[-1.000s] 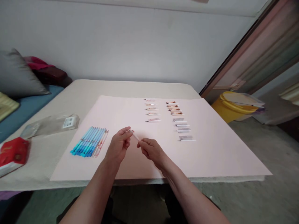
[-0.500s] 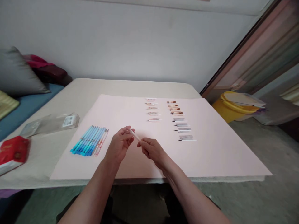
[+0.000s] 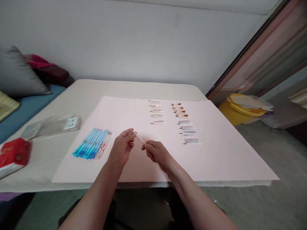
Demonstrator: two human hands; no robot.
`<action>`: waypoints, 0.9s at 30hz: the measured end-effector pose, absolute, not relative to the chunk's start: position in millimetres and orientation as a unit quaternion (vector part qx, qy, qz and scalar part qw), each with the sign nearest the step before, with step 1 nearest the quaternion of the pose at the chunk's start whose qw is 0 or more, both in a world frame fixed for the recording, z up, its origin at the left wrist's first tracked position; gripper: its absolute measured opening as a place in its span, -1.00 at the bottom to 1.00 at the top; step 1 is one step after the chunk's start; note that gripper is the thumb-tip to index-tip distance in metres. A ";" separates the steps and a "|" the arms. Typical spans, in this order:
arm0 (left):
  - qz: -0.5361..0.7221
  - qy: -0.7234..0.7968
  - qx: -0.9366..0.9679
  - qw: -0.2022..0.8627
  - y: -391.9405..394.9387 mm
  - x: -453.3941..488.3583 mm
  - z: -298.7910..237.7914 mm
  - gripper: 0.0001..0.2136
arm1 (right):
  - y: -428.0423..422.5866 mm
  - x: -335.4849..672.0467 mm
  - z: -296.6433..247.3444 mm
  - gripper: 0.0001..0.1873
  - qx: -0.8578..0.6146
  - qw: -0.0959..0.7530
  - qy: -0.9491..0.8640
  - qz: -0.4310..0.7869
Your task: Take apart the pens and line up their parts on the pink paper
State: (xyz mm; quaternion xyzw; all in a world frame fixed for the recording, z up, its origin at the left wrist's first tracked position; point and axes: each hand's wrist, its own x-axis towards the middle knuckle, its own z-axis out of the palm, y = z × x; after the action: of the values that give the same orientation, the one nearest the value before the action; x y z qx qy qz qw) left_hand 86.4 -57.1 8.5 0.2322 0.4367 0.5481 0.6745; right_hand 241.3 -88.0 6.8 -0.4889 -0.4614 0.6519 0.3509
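Above the pale pink sheet (image 3: 134, 166) I hold a thin whitish rod, which looks like a pen refill (image 3: 139, 138), slanting between my hands. My left hand (image 3: 122, 145) pinches its upper left end between thumb and fingers. At the lower right end, my right hand (image 3: 157, 153) is closed on it, and the fingers hide that end. A row of blue pens (image 3: 92, 143) lies left of my left hand, with clear, red-patterned pens (image 3: 103, 146) at its right side. Beyond my hands are a column of clear pen parts with refills (image 3: 157, 116) and another with brown-patterned barrels (image 3: 181, 111) and greyish barrels (image 3: 189, 132).
The sheet covers a cream-coloured table (image 3: 88, 89) against a wall. At left lie a clear plastic bag (image 3: 52, 126) with a white label and a red packet (image 3: 15, 153). A grey cushion (image 3: 21, 73) is at far left, and a yellow bucket (image 3: 236, 110) stands at right.
Both hands stay nearly in place. The piece between them looks thinner now and shows a little more length. The laid-out pens and parts have not moved.
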 end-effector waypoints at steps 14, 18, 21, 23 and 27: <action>0.541 0.439 0.236 0.678 -58.3 88.2 10.2 -0.69 | -88.3 240.7 7.3 -0.77 -0.490 0.347 -0.465 0.650; 0.542 0.451 0.241 0.667 -58.8 88.5 9.9 -0.70 | -88.9 240.3 8.5 -0.76 -0.492 0.348 -0.464 0.649; 0.545 0.437 0.224 0.679 -59.2 89.0 11.3 -0.71 | -89.3 240.1 9.1 -0.76 -0.498 0.348 -0.462 0.646; 0.543 0.445 0.232 0.673 -59.3 89.1 12.7 -0.72 | -89.4 240.1 9.2 -0.76 -0.499 0.346 -0.463 0.646; 0.540 0.460 0.243 0.662 -59.6 88.6 13.8 -0.72 | -89.3 240.7 7.9 -0.77 -0.494 0.347 -0.467 0.647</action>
State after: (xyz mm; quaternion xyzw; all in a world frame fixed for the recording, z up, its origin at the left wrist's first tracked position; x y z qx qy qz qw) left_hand 88.6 -59.6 13.8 0.2430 0.4595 0.5405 0.6616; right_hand 240.7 -89.3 7.9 -0.4938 -0.4666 0.6467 0.3467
